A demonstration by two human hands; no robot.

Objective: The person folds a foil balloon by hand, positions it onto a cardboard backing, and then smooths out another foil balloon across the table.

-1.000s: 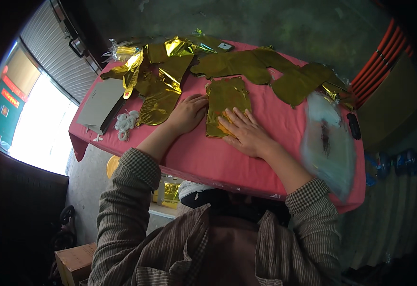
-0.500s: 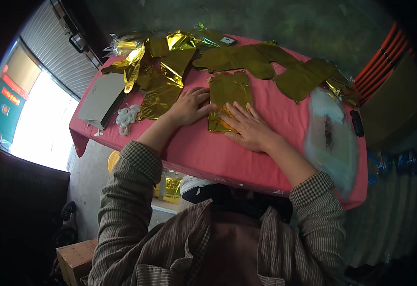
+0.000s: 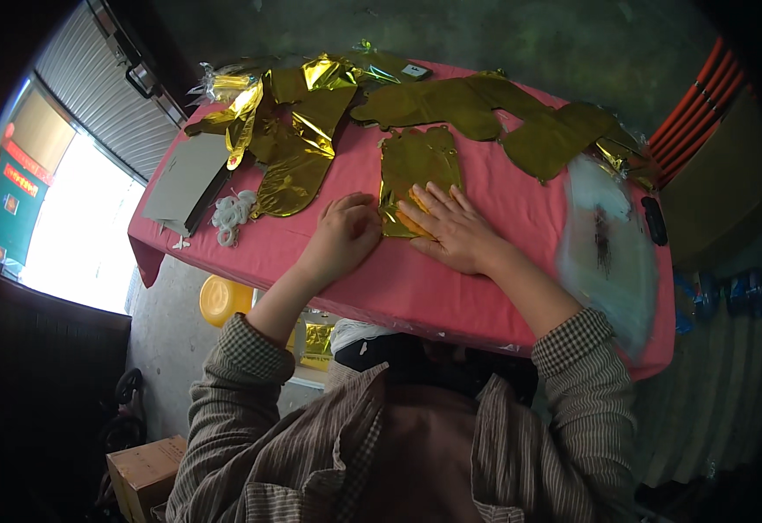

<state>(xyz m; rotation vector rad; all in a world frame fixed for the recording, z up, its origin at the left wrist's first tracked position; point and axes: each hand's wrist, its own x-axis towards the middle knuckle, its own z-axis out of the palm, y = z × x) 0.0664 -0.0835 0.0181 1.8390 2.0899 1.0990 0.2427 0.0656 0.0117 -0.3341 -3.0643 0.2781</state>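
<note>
A flat, rectangular gold foil balloon [image 3: 418, 161] lies in front of me on the pink-covered table [image 3: 485, 301]. My right hand [image 3: 455, 228] rests on its lower right part, palm down with the fingers spread. Beside the foil's lower left edge is my left hand [image 3: 342, 235], its fingers curled in and the thumb close to them. Whatever it may pinch is hidden. More gold foil balloons lie flat beyond, one crumpled and shiny [image 3: 302, 139] to the left and a long one [image 3: 437, 105] across the back.
Left of my hands are a grey box-like stack [image 3: 185, 187] and a bundle of white rings [image 3: 233, 213]. Clear plastic sheeting [image 3: 607, 270] covers the table's right end, with a black object [image 3: 653, 221] beside it. A yellow container [image 3: 222, 301] stands below the left edge.
My left hand has come off the foil's left side, drawn back toward me, and its fingers have curled. My right hand stays spread on the foil.
</note>
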